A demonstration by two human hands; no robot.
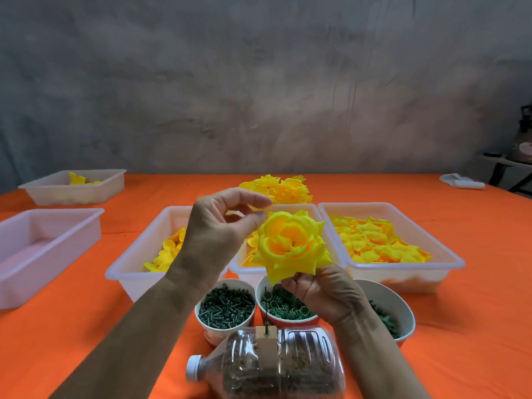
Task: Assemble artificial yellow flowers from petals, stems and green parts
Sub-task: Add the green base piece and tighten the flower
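Observation:
My right hand (325, 295) grips a full yellow flower (290, 243) from underneath and holds it up over the middle tray. Its base is hidden in my fingers. My left hand (221, 226) is raised just left of the flower, fingers loosely curved, thumb and forefinger apart beside an upper petal with nothing between them. Yellow petals fill the right tray (403, 214) and lie in the left tray (138, 254). Three cups stand in front: green pegs (226, 306), green rings (288, 308), and green parts (388, 315) partly behind my right wrist.
A plastic bottle (288, 361) lies on its side at the front with a wooden block and a thin upright spike (266, 309) on it. Finished flowers (280, 188) are piled behind the trays. An empty tray (37, 249) and another tray (74, 185) sit left on the orange cloth.

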